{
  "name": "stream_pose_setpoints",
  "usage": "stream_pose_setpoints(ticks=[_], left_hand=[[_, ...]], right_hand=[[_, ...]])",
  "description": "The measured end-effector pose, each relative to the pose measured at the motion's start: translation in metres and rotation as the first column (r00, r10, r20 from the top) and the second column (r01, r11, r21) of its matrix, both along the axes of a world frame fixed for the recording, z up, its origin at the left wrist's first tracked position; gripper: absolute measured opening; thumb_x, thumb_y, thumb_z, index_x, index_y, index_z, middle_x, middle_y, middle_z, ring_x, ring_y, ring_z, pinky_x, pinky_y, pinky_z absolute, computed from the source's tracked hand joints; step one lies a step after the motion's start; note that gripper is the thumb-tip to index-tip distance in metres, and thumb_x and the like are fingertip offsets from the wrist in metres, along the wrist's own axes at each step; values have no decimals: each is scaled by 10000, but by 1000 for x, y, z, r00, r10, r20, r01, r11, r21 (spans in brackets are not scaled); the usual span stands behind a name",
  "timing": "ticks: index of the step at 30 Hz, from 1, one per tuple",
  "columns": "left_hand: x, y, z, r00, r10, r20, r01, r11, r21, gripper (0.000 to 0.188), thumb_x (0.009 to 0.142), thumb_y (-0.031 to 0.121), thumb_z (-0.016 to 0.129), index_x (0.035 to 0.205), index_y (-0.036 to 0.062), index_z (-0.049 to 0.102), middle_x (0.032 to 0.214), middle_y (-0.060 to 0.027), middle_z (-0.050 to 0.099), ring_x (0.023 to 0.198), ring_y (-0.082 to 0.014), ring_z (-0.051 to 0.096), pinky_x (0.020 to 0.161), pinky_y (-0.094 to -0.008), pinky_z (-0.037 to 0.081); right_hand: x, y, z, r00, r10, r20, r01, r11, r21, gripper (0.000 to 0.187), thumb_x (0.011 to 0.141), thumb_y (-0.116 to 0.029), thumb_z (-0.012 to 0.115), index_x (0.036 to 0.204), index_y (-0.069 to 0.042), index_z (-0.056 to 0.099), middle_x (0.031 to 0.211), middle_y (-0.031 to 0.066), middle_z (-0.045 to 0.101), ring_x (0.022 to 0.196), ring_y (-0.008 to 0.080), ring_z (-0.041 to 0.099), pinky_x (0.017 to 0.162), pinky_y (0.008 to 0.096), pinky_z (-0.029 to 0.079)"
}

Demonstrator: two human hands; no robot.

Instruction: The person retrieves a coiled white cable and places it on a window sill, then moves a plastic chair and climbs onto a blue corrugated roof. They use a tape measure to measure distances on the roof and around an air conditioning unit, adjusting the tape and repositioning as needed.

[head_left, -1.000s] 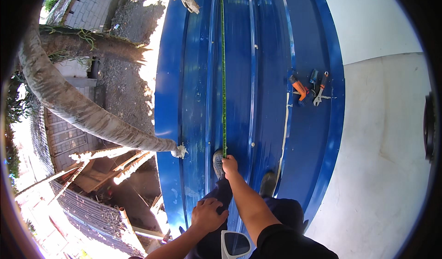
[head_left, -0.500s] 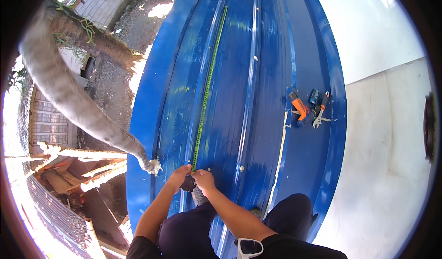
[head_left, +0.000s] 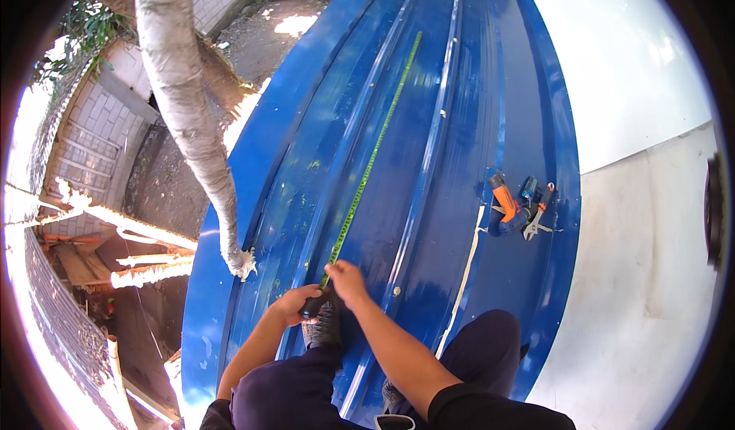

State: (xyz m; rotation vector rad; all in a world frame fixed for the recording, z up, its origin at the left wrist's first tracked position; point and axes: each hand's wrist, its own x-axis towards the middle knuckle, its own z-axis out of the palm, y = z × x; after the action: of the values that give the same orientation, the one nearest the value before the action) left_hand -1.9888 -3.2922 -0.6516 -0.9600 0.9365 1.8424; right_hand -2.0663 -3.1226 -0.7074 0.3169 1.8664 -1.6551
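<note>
A green tape measure blade (head_left: 373,158) lies stretched out along the blue metal roof sheet (head_left: 413,200), running away from me between two raised ribs. Its dark case (head_left: 312,307) is gripped in my left hand (head_left: 292,304), just above my shoe (head_left: 323,329). My right hand (head_left: 347,283) is closed at the blade a short way in front of the case, its fingers pinched around the tape. The fingertips are partly hidden.
To the right lie an orange-and-blue power drill (head_left: 505,203) and an adjustable wrench (head_left: 539,214). A pale tree trunk (head_left: 191,101) rises at the roof's left edge. Beyond that edge is a drop with wooden beams (head_left: 145,235). A white wall (head_left: 635,262) stands right.
My right hand has moved up and right, away from the case and along the blade. My left hand still holds the case. The whole view has turned slightly.
</note>
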Motion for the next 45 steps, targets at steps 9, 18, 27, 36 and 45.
stream_pose_setpoints(ticks=[9, 18, 27, 36, 45], left_hand=[[20, 0, 12, 996, -30, 87, 43, 988, -148, 287, 1026, 361, 615, 1185, 139, 705, 996, -27, 682, 802, -184, 653, 698, -420, 613], [86, -32, -11, 996, -70, -59, 48, 949, -312, 291, 1000, 292, 655, 1169, 90, 778, 1062, -49, 750, 862, -178, 684, 759, -349, 552], [109, -28, -39, 976, -212, -49, 150, 817, -557, 283, 1001, 266, 662, 1110, 34, 783, 967, -74, 757, 855, -183, 683, 791, -355, 542], [90, -21, -23, 949, -312, -42, 190, 673, -714, 319, 967, 275, 694, 1144, 21, 773, 983, -123, 779, 929, -231, 710, 869, -378, 538], [96, -12, -33, 972, -228, -61, 112, 674, -730, 292, 962, 253, 696, 1115, 22, 788, 858, -72, 738, 788, -164, 660, 756, -343, 525]], right_hand=[[-95, 2, -48, 963, -143, -228, 178, 974, 138, 269, 992, -265, 729, 880, -20, 742, 754, 29, 693, 718, 140, 622, 701, 340, 490], [-133, -6, -51, 949, 66, -308, 47, 937, 346, 294, 940, -317, 700, 939, -29, 763, 853, 145, 765, 819, 313, 740, 764, 426, 551], [-141, -23, -61, 893, 68, -444, 112, 924, 366, 274, 932, -312, 721, 960, -44, 775, 895, 142, 771, 860, 305, 742, 798, 414, 554], [-152, -38, -53, 907, 92, -411, 66, 933, 353, 314, 943, -373, 694, 1015, -81, 786, 959, 129, 784, 948, 314, 740, 917, 442, 519], [-161, -38, -53, 970, 177, -167, -91, 901, 424, 338, 946, -467, 680, 1103, -192, 798, 1179, 47, 774, 1188, 364, 648, 1049, 516, 472]])
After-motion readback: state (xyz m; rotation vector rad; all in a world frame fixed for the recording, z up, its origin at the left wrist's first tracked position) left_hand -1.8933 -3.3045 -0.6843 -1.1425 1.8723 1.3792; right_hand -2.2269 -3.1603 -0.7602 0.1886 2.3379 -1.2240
